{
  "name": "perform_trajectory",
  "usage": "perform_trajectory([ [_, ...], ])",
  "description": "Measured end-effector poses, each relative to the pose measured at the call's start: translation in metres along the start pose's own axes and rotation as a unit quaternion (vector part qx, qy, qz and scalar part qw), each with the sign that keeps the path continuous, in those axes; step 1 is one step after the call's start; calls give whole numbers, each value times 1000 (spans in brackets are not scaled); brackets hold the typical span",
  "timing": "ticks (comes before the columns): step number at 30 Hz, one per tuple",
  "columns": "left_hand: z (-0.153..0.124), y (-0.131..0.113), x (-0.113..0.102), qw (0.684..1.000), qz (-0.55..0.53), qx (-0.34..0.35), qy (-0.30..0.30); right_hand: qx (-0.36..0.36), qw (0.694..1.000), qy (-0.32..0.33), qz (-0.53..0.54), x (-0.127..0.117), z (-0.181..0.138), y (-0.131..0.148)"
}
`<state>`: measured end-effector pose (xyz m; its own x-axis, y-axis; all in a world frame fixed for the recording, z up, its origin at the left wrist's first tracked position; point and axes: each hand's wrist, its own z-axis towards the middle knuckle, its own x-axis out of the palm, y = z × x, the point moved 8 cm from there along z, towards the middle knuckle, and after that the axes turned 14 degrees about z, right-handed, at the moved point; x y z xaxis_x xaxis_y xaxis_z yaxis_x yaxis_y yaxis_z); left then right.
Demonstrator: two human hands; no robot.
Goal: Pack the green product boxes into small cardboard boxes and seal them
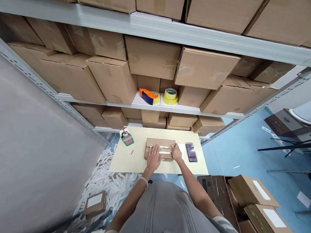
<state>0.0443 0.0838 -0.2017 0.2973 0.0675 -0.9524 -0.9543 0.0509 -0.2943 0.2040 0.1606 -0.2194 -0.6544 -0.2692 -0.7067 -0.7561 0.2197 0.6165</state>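
On a pale yellow table (133, 163) lies a brown cardboard box (151, 141), with shiny tape running along its top. My left hand (154, 159) rests on the box's top and front, fingers stretched out over the tape. At the box's right end, my right hand (176, 153) grips the corner; its thumb and some fingertips are hard to make out. A white sheet of paper (181, 148) lies just right of the box, partly behind my right hand. Farther right is a dark phone-like object (191, 152), blurred out in part.
A small green and white carton (126, 136) stands at the table's left. Ahead, the shelf rack (158, 28) holds many boxes, an orange and blue tape dispenser (149, 96) and tape rolls (170, 96). Paper strips (115, 179) litter the floor left; labelled boxes (266, 215) pile up right.
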Motion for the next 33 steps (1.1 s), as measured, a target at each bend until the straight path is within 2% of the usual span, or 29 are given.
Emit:
perform_trajectory([
  [7,-3,6,15,1000,5,14,13,7,999,28,-14,-8,0,1],
  [11,-2,7,20,1000,22,19,1,-4,999,11,-36,-26,-1,25],
  [14,-1,8,24,999,45,14,-4,-65,997,-15,-41,-43,3,69],
  [18,-1,7,25,995,90,26,-32,-185,982,-26,-25,-61,13,157],
  [22,-1,8,27,990,130,32,-44,-363,928,-83,-13,-85,27,264],
  [25,-2,9,29,989,137,33,-47,-419,900,-113,-37,-90,47,325],
  [28,-2,10,31,989,136,33,-46,-412,900,-123,-69,-80,71,359],
  [33,-2,12,30,991,126,31,-35,-388,904,-152,-97,-59,94,366],
])
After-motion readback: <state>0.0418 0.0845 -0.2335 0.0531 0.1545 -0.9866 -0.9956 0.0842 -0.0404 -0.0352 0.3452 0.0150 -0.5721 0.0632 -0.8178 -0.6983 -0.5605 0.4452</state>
